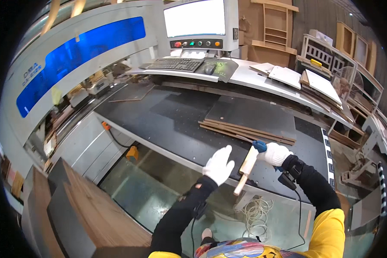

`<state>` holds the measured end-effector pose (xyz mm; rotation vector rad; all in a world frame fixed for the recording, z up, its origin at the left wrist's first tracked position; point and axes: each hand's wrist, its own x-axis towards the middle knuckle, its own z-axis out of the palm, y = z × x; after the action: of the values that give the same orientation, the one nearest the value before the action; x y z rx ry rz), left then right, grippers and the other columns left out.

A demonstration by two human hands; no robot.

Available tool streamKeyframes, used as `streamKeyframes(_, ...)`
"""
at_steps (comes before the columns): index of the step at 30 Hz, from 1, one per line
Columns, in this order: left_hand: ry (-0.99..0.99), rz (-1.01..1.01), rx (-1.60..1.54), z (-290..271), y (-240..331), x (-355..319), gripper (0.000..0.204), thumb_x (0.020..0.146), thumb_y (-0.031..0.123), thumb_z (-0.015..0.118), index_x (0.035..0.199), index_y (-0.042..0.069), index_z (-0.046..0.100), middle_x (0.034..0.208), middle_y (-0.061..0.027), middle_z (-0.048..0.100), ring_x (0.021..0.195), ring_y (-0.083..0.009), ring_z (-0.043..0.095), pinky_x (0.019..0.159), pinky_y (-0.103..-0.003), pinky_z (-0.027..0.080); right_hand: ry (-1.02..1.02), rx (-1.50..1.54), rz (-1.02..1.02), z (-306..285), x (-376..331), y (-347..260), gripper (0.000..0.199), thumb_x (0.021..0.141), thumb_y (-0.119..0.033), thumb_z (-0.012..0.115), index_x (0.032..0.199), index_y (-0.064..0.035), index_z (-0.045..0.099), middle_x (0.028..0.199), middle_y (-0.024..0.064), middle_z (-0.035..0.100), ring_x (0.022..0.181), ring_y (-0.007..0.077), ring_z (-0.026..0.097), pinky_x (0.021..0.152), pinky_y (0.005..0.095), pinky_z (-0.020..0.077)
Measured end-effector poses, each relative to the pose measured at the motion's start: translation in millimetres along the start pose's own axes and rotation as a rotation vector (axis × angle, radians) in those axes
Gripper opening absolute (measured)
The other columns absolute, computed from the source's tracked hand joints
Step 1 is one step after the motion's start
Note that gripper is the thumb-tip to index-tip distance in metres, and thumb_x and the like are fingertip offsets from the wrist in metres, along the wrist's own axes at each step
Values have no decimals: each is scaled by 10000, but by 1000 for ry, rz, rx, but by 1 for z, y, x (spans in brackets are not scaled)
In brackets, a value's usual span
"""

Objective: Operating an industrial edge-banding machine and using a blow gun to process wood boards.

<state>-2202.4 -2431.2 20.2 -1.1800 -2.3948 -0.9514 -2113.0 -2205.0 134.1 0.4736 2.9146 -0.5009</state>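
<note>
My left hand [219, 165], in a white glove, is open over the table's front edge, its fingers stretched out and holding nothing. My right hand [276, 154], gloved too, is closed round a blue object [259, 146]. Blue shows on both sides of the fist, but the object's kind is hidden. Just left of that fist is a pale wooden piece [247, 163] with a narrow handle-like end past the table edge; whether the hand touches it I cannot tell. Behind the hands, several dark panels [249, 114] with brown edges lie stacked on the black machine table [167, 116].
A grey machine housing [86, 26] with a blue window stands at left. Beyond the table are a monitor [194, 19], a keyboard [174, 64] and white boards [284, 76]. Large panels [90, 206] stand at lower left. A coiled pale hose [257, 215] lies on the floor.
</note>
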Motion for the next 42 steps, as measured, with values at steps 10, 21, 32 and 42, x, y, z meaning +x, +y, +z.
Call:
streamKeyframes(10, -183, 123, 268, 103, -55, 136, 694, 845, 334, 619, 1432, 43, 391, 1482, -174, 376, 1431, -365, 243, 1161, -539, 185, 5, 39, 73, -20, 84, -69, 415, 839, -374, 561, 881, 20, 683, 759, 187, 681, 722, 312, 686, 713, 401, 528)
streamKeyframes(21, -146, -79, 58, 99, -54, 172, 515, 799, 390, 692, 1180, 78, 544, 1067, -131, 576, 997, -303, 568, 791, -435, 486, 27, -112, 152, -26, 145, -74, 411, 847, -377, 549, 893, 4, 698, 824, 201, 689, 744, 297, 696, 716, 381, 536)
streamKeyframes(32, -36, 108, 240, 121, -61, 167, 787, 817, 473, 671, 1400, 11, 412, 1320, -135, 477, 1109, -271, 511, 883, -418, 446, 120, 0, 342, -56, 199, -64, 438, 753, -367, 609, 951, 12, 702, 896, 187, 710, 857, 308, 702, 799, 382, 526)
streamKeyframes(42, -172, 44, 57, 98, -74, 166, 783, 811, 404, 698, 1425, 30, 387, 1393, -173, 434, 1165, -338, 496, 959, -458, 427, 268, -111, 411, -50, 176, 0, 370, 837, -269, 495, 929, 16, 713, 932, 275, 669, 929, 421, 656, 862, 466, 502)
